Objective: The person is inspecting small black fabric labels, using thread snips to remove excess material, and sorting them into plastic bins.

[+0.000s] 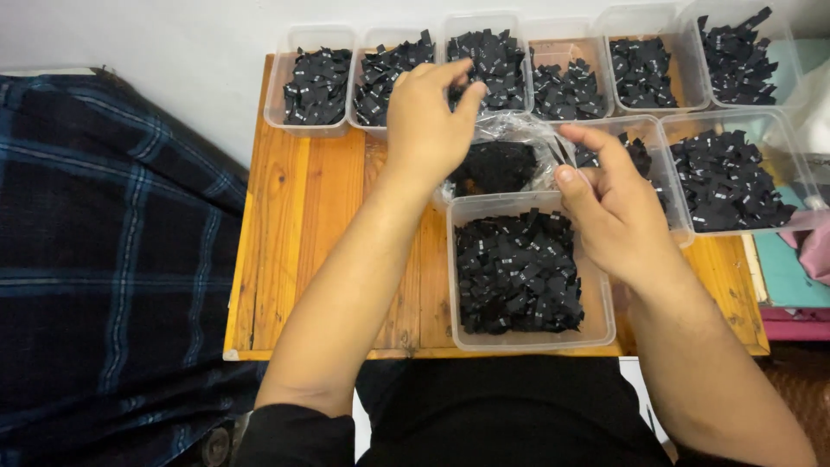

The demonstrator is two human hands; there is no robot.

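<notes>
Left grip (pixel 430 117) pinches shut on the clear plastic bag (pixel 510 156) of black tags, right grip (pixel 609 203) clamps its other edge, holding it open w/ mouth just behind the front tub (pixel 527 272) on table (pixel 303 225).

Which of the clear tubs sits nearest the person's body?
The large tub at the table's front edge, between both forearms; all the others stand farther back.

Wooden table (pixel 294 216) against white wall (pixel 173 43)

A crinkled clear plastic bag (pixel 506 160) of black labels lies open behind the near label-filled tub (pixel 527 272).
</notes>
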